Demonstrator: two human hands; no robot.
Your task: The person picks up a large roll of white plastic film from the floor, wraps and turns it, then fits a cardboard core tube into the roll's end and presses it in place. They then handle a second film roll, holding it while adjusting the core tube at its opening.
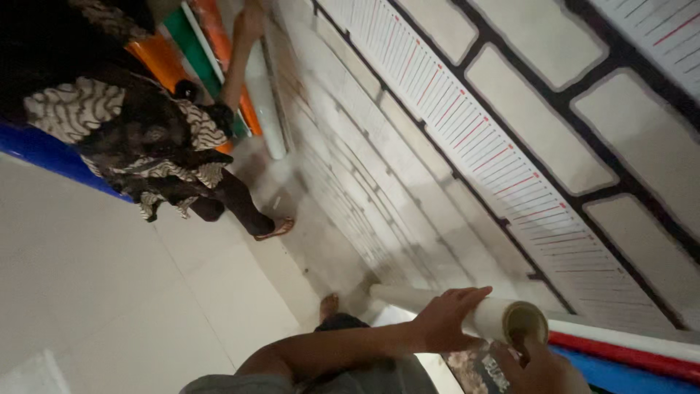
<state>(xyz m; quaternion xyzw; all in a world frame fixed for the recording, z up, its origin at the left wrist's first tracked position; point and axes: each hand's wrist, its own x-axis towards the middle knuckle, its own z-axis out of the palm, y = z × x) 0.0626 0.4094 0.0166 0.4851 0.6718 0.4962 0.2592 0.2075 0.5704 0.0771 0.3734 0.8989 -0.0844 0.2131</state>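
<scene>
My left hand is wrapped around a white roll of clear film, close to its open cardboard core. My right hand sits at that core end, fingers touching the tube's rim. The roll lies against a wall patterned with pale blocks and dark joints. A sheet of clear film stretches along the wall toward another person in dark patterned clothing, whose raised hand presses a second white roll to the wall.
A strip of ruled lines with red marks runs along the wall. Red and blue rolls lie by my right hand. Orange and green rolls stand behind the other person. My bare foot rests on the pale tiled floor.
</scene>
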